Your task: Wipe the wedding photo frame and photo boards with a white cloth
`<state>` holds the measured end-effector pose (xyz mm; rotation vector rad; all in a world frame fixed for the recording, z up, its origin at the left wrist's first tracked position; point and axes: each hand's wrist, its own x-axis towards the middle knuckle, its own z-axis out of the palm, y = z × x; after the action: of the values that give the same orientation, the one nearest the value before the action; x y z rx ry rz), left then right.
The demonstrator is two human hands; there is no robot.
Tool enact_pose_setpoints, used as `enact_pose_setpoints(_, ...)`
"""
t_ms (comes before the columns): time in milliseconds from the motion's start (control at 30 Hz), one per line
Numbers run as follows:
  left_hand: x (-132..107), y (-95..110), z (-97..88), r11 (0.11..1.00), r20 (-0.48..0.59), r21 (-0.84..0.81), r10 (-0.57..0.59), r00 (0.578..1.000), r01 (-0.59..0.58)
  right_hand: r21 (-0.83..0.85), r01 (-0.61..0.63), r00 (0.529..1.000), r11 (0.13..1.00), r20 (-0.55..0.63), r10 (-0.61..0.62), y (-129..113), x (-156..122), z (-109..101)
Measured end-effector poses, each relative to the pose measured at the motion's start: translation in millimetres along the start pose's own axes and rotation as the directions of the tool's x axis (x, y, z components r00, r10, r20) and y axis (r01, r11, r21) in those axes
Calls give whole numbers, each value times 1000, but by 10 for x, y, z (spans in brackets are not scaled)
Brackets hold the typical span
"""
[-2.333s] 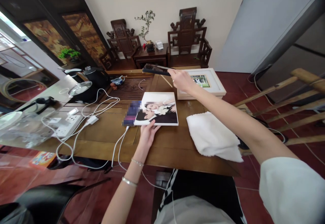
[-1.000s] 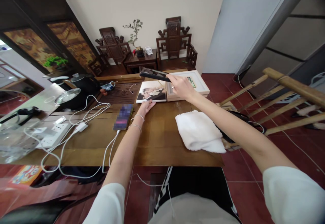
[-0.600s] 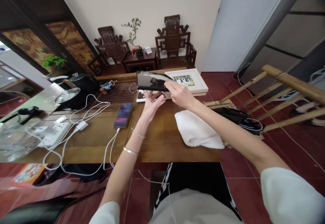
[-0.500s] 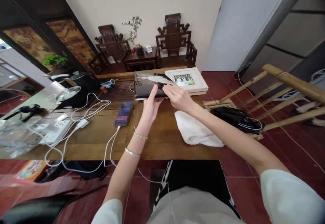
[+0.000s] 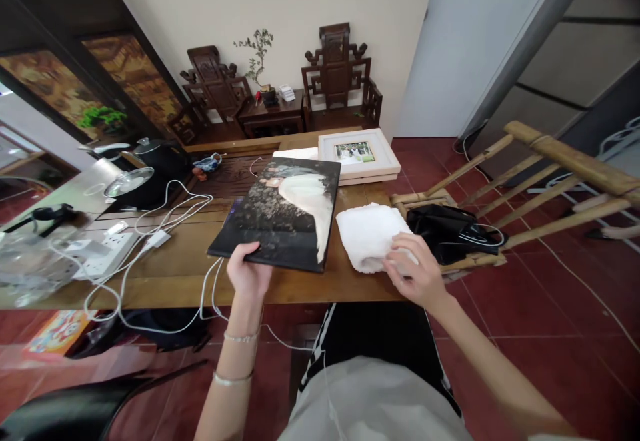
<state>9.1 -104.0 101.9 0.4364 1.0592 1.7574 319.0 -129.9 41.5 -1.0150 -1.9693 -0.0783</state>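
Note:
My left hand [image 5: 249, 269] grips the near left edge of a dark photo album [image 5: 290, 211], thumb on top and fingers underneath. The album is tilted above the table, and its cover shows a figure in a long white dress. At the table's front right, my right hand [image 5: 415, 271] has its curled fingers closed on the near right edge of a folded white towel [image 5: 367, 231]. Behind the album lies a white picture frame [image 5: 390, 156] holding a small photo. A phone's corner [image 5: 235, 206] shows beside the album, which covers the rest of it.
White cables [image 5: 187, 208] run from a power strip [image 5: 107, 254] over the wooden table's left side. A black kettle [image 5: 163, 154] and a glass-lidded pot [image 5: 131, 184] stand farther back. To the right, a bamboo chair [image 5: 530, 141] bears a black bag [image 5: 440, 228].
The album has come nearer and turned its cover up toward me, held by my left hand alone. My right hand has left the album and moved down to the white towel.

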Motion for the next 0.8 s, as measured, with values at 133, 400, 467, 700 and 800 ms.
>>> enact_pose_setpoints(133, -206, 46, -232, 996, -17, -12, 93, 996, -93, -40, 21, 986, 999, 166, -14, -120, -234, 164)
enact_pose_setpoints(400, -417, 163, -461, 989, -67, 30, 144, 987, -142, -131, -153, 985, 980, 62, 162, -45, 148, 562)
enact_pose_setpoints(467, -427, 181, -545, 989, -77, 51, 140, 987, -137, -18, -257, 957, 966, -141, 252, 121, 236, 354)
enact_pose_setpoints(700, -441, 98, -632, 999, -75, 25, 49, 996, -48, -99, -266, 914, 959, -342, 218, 231, 667, -785)
enact_pose_setpoints(800, -421, -11, -591, 999, -56, 15, -44, 997, 45, -191, -267, 916, 945, -354, 187, 161, 786, -968)
